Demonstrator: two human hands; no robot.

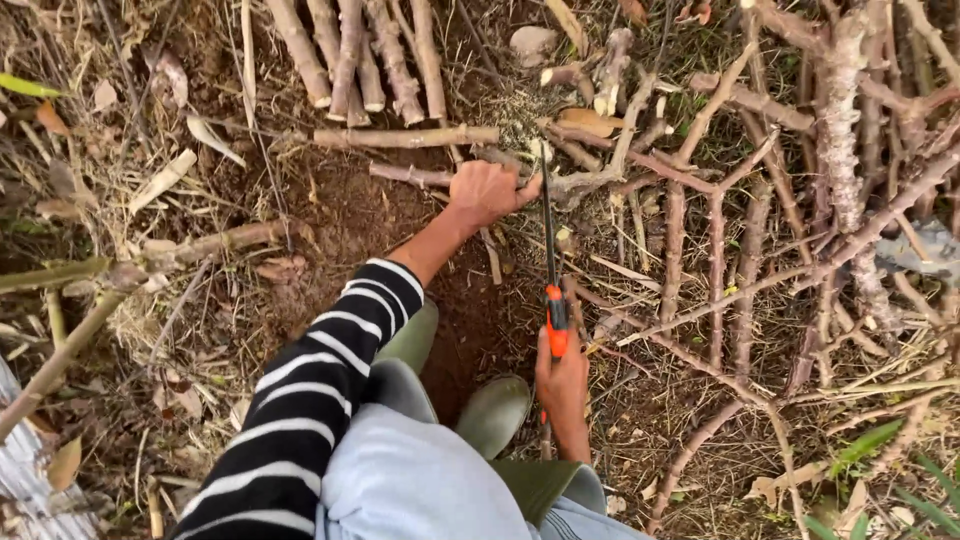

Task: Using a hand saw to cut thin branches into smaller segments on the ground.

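The left hand (484, 193) is closing its grip around a thin branch (600, 178) lying across the soil, fingers wrapped over the wood just beside the cut. The right hand (563, 385) is clamping on the orange handle of a saw (549, 262), whose narrow dark blade is running away from the body and meeting the branch right of the left fist, where pale sawdust is showing.

The branch is looking dry, woody and stiff, light enough for one hand, with rough knobbly bark that should give a sure hold and not slip. It is probably brittle near the cut, so holding it close beside the blade, as the left hand is doing, seems the steadiest place. The saw is looking light and rigid, though its thin blade could flex if pushed sideways.

Cut sticks (365, 55) are lying bundled just beyond the branch, and a tangle of forked stems (760, 200) is spreading to the right. A green boot (495, 412) is standing on bare soil (350, 215) between the arms. No containers are showing anywhere.
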